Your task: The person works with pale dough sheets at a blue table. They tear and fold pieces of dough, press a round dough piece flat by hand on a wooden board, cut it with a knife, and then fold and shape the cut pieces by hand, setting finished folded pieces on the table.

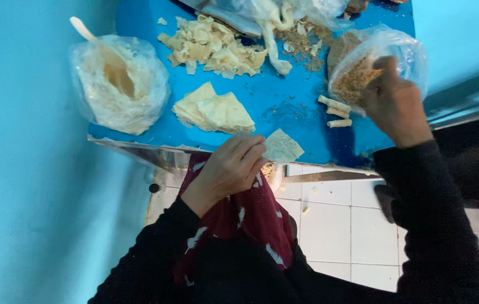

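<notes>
My left hand pinches the thin, floppy, tearable wrapper by its edge; my right hand reaches into the crumb bag, its grip hidden.

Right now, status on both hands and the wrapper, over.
Left hand pinching one thin wrapper sheet at table edge. Right hand inside filling bag. Three finished rolls between them; nothing blocking.

Rolls between wrapper stack and filling bag

The left hand curls, fingers pinched, at the worktop's near edge, while the right hand reaches forward near its right edge, fingers bent downward.
</notes>
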